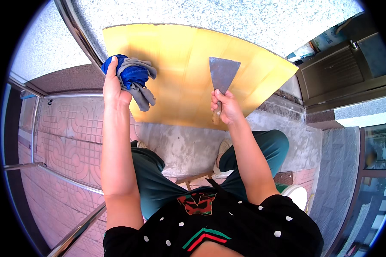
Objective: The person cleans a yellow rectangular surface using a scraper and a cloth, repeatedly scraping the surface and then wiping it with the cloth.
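A bundled blue and grey cloth [133, 75] is gripped in my left hand [115, 84], thumb on top, in front of the left part of a yellow board [177, 67]. My right hand [227, 106] is closed around the wooden handle of a putty knife [224, 72]. Its wide, worn metal blade points away from me, over the right half of the board. Faint lighter and darker bands run across the board's smooth face. Whether the blade touches the board I cannot tell.
Behind the board rises a speckled white wall [212, 13]. Shiny metal rails [83, 35] run along the left, above pink patterned paving [70, 125]. Grey concrete [180, 144] lies between my feet. At right are a brown door [337, 74] and a white-lidded bucket [296, 196].
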The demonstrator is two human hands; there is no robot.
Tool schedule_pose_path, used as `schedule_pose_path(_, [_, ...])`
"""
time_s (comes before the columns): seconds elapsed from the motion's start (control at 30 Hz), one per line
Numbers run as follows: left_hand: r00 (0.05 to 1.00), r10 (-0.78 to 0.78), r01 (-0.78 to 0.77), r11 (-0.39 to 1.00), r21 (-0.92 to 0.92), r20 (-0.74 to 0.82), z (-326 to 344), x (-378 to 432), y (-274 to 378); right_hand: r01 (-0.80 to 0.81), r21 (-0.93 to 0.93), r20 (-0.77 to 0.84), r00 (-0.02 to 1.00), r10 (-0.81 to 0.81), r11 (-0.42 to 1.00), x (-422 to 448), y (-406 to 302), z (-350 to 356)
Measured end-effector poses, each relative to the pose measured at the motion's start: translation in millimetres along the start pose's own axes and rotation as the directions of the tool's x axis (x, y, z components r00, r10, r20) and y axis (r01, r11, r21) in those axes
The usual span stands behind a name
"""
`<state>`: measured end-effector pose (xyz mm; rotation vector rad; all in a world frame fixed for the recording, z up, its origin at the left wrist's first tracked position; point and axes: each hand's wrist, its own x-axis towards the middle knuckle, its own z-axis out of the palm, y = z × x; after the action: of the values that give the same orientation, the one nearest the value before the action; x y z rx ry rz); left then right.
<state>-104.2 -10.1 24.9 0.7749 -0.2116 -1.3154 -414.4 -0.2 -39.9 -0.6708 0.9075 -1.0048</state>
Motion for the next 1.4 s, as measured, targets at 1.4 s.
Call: schedule_pose_path(1.4, [0.999, 0.041, -0.041, 0.999, -0.031, -0.005, 0, -2, 4, 0.041, 0.047, 0.009, 0.999, -0.041, 0.998, 18, 3, 57])
